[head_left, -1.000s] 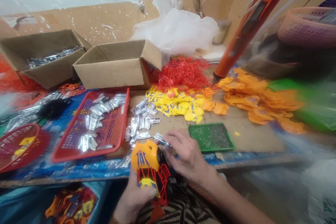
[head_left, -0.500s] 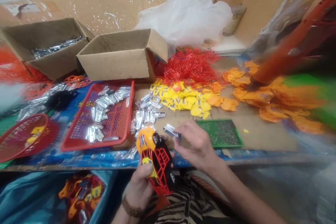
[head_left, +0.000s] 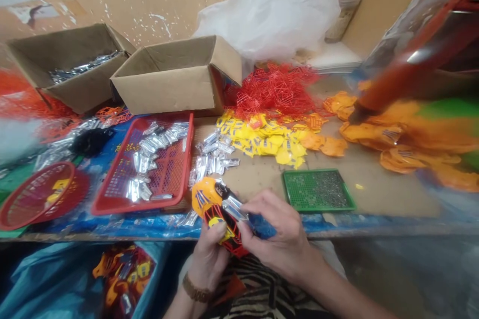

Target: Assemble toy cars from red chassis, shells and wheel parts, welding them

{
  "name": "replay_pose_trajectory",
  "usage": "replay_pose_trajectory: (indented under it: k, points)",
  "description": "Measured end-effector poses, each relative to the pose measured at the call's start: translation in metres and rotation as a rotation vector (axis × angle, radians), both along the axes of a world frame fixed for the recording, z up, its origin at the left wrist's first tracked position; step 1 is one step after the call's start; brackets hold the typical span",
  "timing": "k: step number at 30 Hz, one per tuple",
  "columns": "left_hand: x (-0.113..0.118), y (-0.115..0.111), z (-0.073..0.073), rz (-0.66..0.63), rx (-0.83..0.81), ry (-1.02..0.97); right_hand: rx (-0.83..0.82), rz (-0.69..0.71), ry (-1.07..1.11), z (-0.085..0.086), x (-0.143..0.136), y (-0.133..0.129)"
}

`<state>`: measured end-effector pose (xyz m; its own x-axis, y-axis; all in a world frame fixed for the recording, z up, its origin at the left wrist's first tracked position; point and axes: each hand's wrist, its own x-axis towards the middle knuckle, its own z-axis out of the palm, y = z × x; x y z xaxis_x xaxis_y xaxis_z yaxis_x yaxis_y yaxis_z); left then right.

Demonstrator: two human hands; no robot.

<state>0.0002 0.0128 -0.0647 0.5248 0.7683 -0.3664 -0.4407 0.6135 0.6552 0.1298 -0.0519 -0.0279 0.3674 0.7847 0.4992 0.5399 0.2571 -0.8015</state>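
Note:
My left hand [head_left: 211, 249] is wrapped round an assembly of orange, black, red and yellow plastic parts [head_left: 205, 198], its thumb on the yellow piece. A silver piece [head_left: 234, 208] is pinched between the thumb and fingers of my right hand [head_left: 275, 227], lying against the black side of the assembly. Just beyond the assembly, a pile of silver pieces [head_left: 215, 157] lies on the cardboard. To the right of my right hand is a green tray [head_left: 286, 192] of small metal parts, probably screws. The undersides of the held parts are hidden by my fingers.
A red basket [head_left: 190, 159] holds silver pieces. Behind stand two cardboard boxes [head_left: 164, 89]. Yellow parts [head_left: 262, 137], red frames [head_left: 277, 89] and orange parts [head_left: 392, 134] lie heaped. A red tool [head_left: 400, 70] hangs at right. A blue bag [head_left: 48, 279] sits below the table edge.
My right hand has brought the silver piece left and down onto the assembly. My left hand has tilted the assembly and still holds it. The view has shifted slightly.

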Motion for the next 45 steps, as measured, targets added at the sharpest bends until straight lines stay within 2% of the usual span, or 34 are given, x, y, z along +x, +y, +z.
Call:
replay_pose_trajectory:
  k: [10, 15, 21, 28, 37, 41, 45]
  points:
    - [0.003, -0.001, -0.003, -0.04, -0.005, -0.047, 0.044, -0.023, -0.02, -0.002, -0.003, 0.001]
    - [-0.001, -0.002, -0.005, -0.037, 0.029, -0.028, 0.074, -0.034, -0.166, -0.002, -0.003, -0.001]
    - [0.002, -0.002, -0.006, -0.03, 0.008, -0.027, 0.079, -0.044, -0.116, -0.005, -0.003, -0.002]
    - [0.005, -0.006, -0.003, -0.048, 0.018, -0.015, 0.084, -0.018, -0.147, 0.0, -0.002, -0.001]
    - [0.007, -0.006, -0.001, -0.011, -0.077, -0.064, 0.12, 0.028, -0.102, -0.006, 0.001, 0.001]
    - [0.009, -0.005, -0.002, 0.07, -0.169, -0.093, 0.097, 0.081, -0.169, -0.005, 0.002, 0.001]
    - [0.008, -0.003, -0.006, 0.093, -0.214, -0.095, 0.072, 0.098, -0.245, -0.003, 0.002, 0.001]
